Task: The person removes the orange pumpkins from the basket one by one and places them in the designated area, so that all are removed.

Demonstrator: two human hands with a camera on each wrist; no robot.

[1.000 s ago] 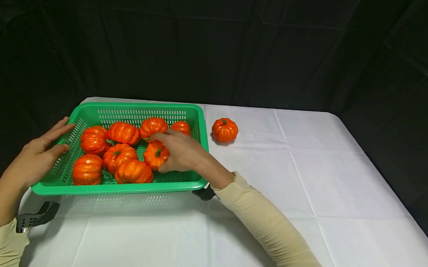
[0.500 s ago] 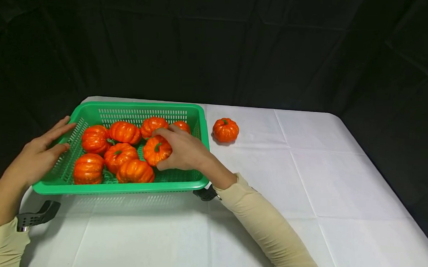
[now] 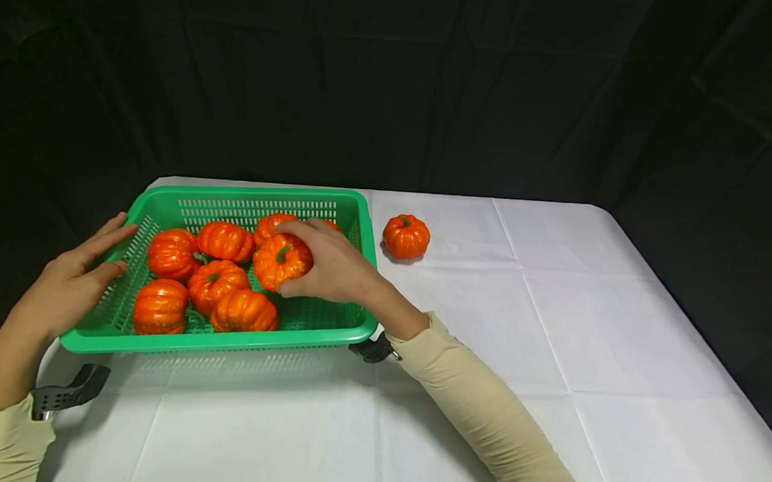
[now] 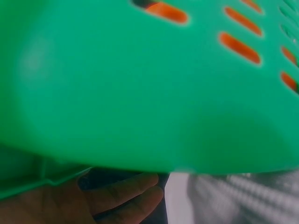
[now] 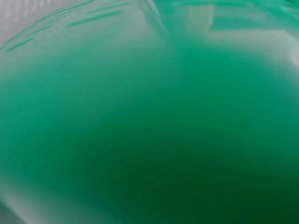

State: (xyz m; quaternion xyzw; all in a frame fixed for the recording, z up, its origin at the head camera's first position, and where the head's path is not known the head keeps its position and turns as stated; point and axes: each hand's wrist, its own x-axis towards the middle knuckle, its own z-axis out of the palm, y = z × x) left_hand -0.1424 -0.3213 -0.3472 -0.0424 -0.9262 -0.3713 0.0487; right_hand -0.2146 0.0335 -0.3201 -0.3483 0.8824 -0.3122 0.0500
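My right hand (image 3: 333, 264) holds a small orange pumpkin (image 3: 280, 263) with a green stem, fingers behind it and thumb in front. The pumpkin is raised over the green plastic basket (image 3: 220, 344), above the others in it. My left hand (image 3: 67, 288) rests at the basket's left rim, fingers fairly straight. In the left wrist view, fingers (image 4: 128, 196) extend below the green basket wall (image 4: 140, 102). Several pumpkins lie in the basket, among them one at the front (image 3: 245, 311); one at the back right is mostly hidden by my right hand. The right wrist view shows only blurred green plastic (image 5: 154, 116).
One more pumpkin (image 3: 406, 237) sits on the white tablecloth (image 3: 473, 324), right of the basket. A black cloth (image 3: 393, 83) hangs behind the table and along its sides. Black wrist-worn mounts (image 3: 69, 392) project near both wrists.
The pumpkin in my right hand has risen and moved slightly toward the back, covering more of the pumpkins behind it. My left hand and the basket have stayed almost still.
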